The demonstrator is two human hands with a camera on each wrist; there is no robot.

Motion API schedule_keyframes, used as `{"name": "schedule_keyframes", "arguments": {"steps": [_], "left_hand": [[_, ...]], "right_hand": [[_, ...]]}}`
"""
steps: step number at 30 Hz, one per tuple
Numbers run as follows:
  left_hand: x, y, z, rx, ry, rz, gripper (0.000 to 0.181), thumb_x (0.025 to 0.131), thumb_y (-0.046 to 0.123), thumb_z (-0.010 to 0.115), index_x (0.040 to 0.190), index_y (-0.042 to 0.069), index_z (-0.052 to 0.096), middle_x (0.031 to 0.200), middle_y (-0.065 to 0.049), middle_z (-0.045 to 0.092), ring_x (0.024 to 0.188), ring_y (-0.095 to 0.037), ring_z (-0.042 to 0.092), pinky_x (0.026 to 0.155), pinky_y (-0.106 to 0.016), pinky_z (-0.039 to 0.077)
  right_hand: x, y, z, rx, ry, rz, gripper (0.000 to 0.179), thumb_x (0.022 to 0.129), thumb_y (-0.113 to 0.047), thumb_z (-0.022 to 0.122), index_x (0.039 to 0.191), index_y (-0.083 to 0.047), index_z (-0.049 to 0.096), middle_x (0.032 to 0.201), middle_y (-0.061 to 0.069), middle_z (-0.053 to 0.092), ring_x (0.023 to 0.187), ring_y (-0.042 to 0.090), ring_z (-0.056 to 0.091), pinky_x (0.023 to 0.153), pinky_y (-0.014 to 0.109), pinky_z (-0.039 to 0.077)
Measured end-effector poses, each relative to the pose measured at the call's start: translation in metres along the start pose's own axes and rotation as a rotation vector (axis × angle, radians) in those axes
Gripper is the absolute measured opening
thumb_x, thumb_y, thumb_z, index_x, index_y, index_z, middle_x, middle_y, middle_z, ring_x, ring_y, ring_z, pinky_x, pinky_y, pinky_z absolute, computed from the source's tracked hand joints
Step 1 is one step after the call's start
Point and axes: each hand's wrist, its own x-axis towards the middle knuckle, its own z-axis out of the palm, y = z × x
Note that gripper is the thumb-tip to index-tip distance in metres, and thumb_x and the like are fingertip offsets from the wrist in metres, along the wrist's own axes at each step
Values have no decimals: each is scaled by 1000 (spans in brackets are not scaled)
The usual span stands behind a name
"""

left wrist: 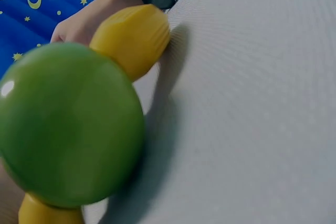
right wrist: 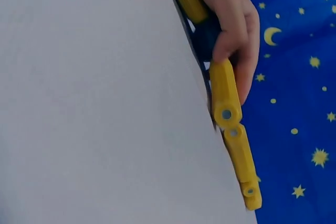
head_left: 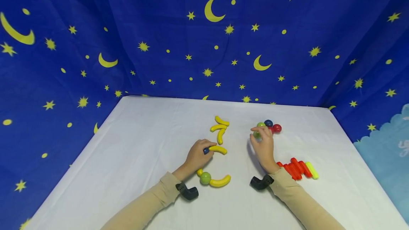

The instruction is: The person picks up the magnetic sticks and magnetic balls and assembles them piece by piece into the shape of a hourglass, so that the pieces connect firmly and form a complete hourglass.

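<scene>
In the head view my left hand (head_left: 200, 153) pinches a yellow curved piece (head_left: 218, 149) beside a dark blue ball (head_left: 206, 150). The right wrist view shows that thumb and finger on the end of the yellow piece (right wrist: 224, 93). Below the left hand lies a green ball (head_left: 205, 178) with a yellow curved piece (head_left: 220, 181) against one side and another, partly hidden, on the other. My right hand (head_left: 264, 148) is at a green ball (head_left: 257, 135), thumb and forefinger apart around it; whether they touch it I cannot tell.
Behind the right hand sit another green ball (head_left: 261, 124), a blue ball (head_left: 268, 123) and red balls (head_left: 277, 128). Several red sticks (head_left: 296, 168) and a yellow-green stick (head_left: 312, 170) lie by the right wrist. Three yellow curved pieces (head_left: 218, 127) lie farther back on the white table (head_left: 153, 134).
</scene>
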Motion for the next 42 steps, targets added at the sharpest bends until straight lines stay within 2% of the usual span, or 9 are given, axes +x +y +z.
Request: {"name": "schedule_keyframes", "arguments": {"steps": [3,7,12,16,20,26,32,35,42], "left_hand": [[-1,1,0,-14,20,13,29,84,7,64,112,12,71,108,-3,71,102,-20,61,90,-37,49],[-3,0,0,-21,42,12,28,83,7,65,111,13,72,107,-3,71,102,-21,61,90,-37,49],[-3,-1,0,-5,66,-7,26,81,12,70,107,14,73,105,-2,72,101,-19,63,89,-36,50],[-3,-2,1,-28,85,-26,24,82,12,71,105,13,73,105,-4,72,102,-20,63,91,-37,49],[-3,-1,1,-52,96,-33,23,82,10,71,105,12,73,106,-5,72,104,-21,64,93,-38,49],[-1,-1,1,-106,110,-51,22,82,8,70,104,9,72,105,-7,71,104,-22,64,94,-39,49],[-1,-1,0,-131,125,-57,22,82,7,69,104,9,71,105,-7,71,104,-22,64,94,-40,49],[-1,-1,0,-137,125,-48,22,82,8,69,104,9,71,105,-7,71,104,-22,64,94,-39,49],[0,-3,2,-165,102,-28,20,84,7,68,104,9,71,105,-7,70,104,-21,64,94,-38,50]], "right_hand": [[0,7,-1,-31,-14,51,23,75,9,66,98,7,66,104,24,56,102,39,46,90,44,33],[-2,14,-1,-64,-76,119,28,75,9,66,103,7,65,110,24,57,107,39,47,95,49,34],[-3,16,-1,-89,-105,130,29,76,9,65,105,8,64,112,24,56,109,40,45,97,50,34],[-2,18,-2,-146,-103,132,30,75,8,63,105,8,64,113,25,53,109,41,44,95,50,35],[-2,19,-3,-189,-96,181,33,75,7,63,108,8,64,113,26,50,110,42,44,96,52,35],[-3,16,-2,-131,-181,245,36,77,5,65,112,8,60,112,25,48,106,39,48,94,49,40],[-14,2,8,-20,-363,161,35,79,-2,71,111,1,59,106,16,55,89,24,56,77,29,49],[-21,-8,13,74,-427,107,34,76,-3,75,107,-2,61,102,11,59,86,18,57,73,22,50],[-34,-22,21,176,-528,-34,35,74,-8,80,105,-7,64,98,5,65,82,12,57,72,22,50]]}}
